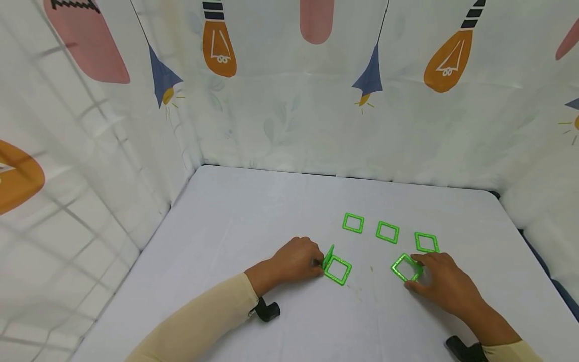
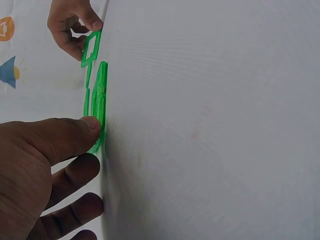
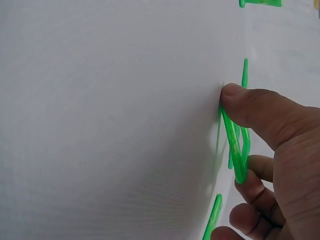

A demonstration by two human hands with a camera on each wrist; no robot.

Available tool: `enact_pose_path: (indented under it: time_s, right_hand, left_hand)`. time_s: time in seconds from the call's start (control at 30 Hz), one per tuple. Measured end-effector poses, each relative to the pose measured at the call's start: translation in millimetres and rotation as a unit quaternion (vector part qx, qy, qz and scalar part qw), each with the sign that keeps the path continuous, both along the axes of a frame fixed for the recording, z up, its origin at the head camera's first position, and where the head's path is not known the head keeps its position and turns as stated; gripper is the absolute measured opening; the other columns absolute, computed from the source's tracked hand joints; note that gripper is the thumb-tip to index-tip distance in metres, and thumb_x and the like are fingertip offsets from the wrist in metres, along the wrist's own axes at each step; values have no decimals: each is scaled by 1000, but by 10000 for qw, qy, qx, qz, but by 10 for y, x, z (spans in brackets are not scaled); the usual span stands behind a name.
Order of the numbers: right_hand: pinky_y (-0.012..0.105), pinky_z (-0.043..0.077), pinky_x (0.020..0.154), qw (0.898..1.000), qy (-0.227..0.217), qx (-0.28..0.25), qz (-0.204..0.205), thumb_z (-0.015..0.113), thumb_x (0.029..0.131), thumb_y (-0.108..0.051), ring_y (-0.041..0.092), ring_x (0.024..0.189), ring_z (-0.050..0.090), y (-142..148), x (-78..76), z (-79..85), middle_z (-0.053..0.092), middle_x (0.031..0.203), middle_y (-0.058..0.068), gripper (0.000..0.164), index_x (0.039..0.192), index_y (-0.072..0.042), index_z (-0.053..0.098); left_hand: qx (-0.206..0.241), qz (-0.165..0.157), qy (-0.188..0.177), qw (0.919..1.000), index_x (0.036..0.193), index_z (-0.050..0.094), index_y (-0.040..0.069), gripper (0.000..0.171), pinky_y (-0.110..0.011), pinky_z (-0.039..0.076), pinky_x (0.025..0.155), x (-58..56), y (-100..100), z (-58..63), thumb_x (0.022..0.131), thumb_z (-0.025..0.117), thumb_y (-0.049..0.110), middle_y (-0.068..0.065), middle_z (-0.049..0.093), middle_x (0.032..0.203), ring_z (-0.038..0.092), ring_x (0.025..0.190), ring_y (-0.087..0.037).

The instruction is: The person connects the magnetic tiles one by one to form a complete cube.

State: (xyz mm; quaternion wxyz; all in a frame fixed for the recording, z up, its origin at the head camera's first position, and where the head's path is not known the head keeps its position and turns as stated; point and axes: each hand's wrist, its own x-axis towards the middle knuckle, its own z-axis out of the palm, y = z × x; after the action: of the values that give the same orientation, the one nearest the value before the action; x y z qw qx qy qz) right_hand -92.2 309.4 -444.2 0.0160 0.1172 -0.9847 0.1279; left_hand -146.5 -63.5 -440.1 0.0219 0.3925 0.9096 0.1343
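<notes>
My left hand (image 1: 296, 259) pinches a green plastic square frame (image 1: 329, 255) that stands tilted up along one edge of a second green square (image 1: 347, 275), which lies on the table. In the left wrist view the thumb (image 2: 75, 132) presses on the green edge (image 2: 102, 90). Off to the right, my right hand (image 1: 445, 281) holds another green square frame (image 1: 398, 261) by its edges between thumb and fingers. The right wrist view shows this square (image 3: 231, 132) slanted, one side lifted off the tabletop.
Three more green squares lie flat in a loose row beyond the hands: a left one (image 1: 355, 215), a middle one (image 1: 389, 224) and a right one (image 1: 425, 234), close to the right hand. A white cloth covers the table (image 1: 253, 206). Printed curtains (image 1: 289, 115) hang behind and at the sides.
</notes>
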Motion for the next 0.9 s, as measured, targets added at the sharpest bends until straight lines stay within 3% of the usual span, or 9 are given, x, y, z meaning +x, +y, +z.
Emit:
enact_pose_path:
  time_s: [0.37, 0.63, 0.9]
  right_hand:
    - [56, 52, 81, 9999, -93, -48, -95, 92, 72, -39, 40, 115, 54, -31, -3, 30, 63, 125, 20, 70, 128, -6, 67]
    - [46, 51, 64, 9989, -352, -222, -229, 92, 72, -43, 29, 92, 62, 9, -6, 56, 66, 100, 7, 73, 129, -7, 65]
    - [37, 47, 56, 9992, -260, -172, -258, 91, 77, -26, 24, 83, 62, -1, -21, 63, 67, 93, 6, 68, 135, -7, 61]
  left_hand:
    - [44, 1, 14, 10000, 96, 81, 22, 13, -27, 45, 78, 0, -4, -12, 87, 83, 32, 15, 69, 88, 55, 82, -5]
    - [66, -11, -2, 10000, 95, 81, 22, 12, -26, 45, 77, 1, 0, -17, 88, 83, 31, 15, 69, 88, 55, 81, -5]
    - [72, 21, -49, 10000, 95, 81, 21, 12, -28, 45, 78, -10, 0, -21, 88, 83, 31, 14, 69, 88, 55, 81, -5]
